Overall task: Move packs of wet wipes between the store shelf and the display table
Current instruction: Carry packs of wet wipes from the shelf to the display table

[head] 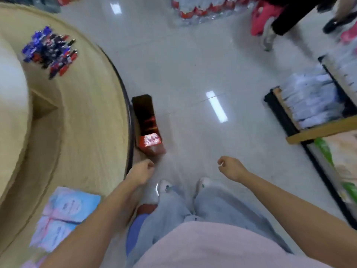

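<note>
Display table [87,122] curves along the left, red box [149,132] at its foot; left hand [142,171] and right hand [230,168] hang loosely curled, empty, above open floor [193,74]; shelf [316,130] bounds the right. Pink-and-blue wipe packs [65,215] lie flat near the table's rim.

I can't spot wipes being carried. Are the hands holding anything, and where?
Nothing is held. The left hand and right hand are loosely curled and empty; the blue-and-pink wet wipe packs lie on the round beige table.
</note>
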The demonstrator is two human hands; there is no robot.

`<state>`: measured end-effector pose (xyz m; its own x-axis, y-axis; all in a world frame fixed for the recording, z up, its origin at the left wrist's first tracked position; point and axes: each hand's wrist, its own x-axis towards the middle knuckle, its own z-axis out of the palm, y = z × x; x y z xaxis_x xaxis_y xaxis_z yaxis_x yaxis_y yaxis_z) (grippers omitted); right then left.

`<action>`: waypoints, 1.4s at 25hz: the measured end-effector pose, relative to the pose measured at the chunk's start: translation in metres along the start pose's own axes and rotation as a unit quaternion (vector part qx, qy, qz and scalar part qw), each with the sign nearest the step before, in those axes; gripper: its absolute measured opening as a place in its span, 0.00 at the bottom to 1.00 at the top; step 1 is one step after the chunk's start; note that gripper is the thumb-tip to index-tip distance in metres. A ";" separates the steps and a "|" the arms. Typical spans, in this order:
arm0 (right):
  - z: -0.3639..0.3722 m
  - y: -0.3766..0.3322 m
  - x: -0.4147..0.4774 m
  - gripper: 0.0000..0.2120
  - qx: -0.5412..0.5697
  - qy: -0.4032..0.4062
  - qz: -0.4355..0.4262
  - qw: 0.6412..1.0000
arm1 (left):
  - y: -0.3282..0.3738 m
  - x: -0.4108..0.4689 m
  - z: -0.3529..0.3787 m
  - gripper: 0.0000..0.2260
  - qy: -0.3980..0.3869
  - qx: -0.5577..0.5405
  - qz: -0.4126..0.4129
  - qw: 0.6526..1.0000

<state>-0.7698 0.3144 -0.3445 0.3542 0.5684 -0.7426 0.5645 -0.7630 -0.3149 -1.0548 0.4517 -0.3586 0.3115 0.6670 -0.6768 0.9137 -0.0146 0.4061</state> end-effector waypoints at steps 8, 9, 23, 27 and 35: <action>0.038 0.223 -0.112 0.14 0.237 0.025 0.180 0.954 | 0.186 -0.001 0.112 0.11 -0.143 0.076 0.086 0.983; 0.039 0.245 -0.126 0.15 0.267 0.028 0.190 0.944 | 0.204 -0.007 0.133 0.12 -0.158 0.075 0.082 0.981; -0.038 0.502 -0.217 0.15 0.402 0.217 0.293 0.840 | 0.470 -0.035 0.379 0.11 -0.270 0.372 0.268 0.847; -0.051 0.564 -0.245 0.15 0.434 0.216 0.371 0.792 | 0.609 -0.065 0.455 0.12 -0.292 0.420 0.358 0.781; -0.117 0.698 -0.295 0.15 0.429 0.301 0.358 0.773 | 0.802 -0.206 0.573 0.13 -0.322 0.381 0.577 0.646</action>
<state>-0.3927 -0.3503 -0.2758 0.7750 -0.2515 -0.5798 -0.5478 -0.7247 -0.4179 -0.2362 -0.1243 -0.2449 0.7199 -0.5613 -0.4084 -0.2375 -0.7520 0.6149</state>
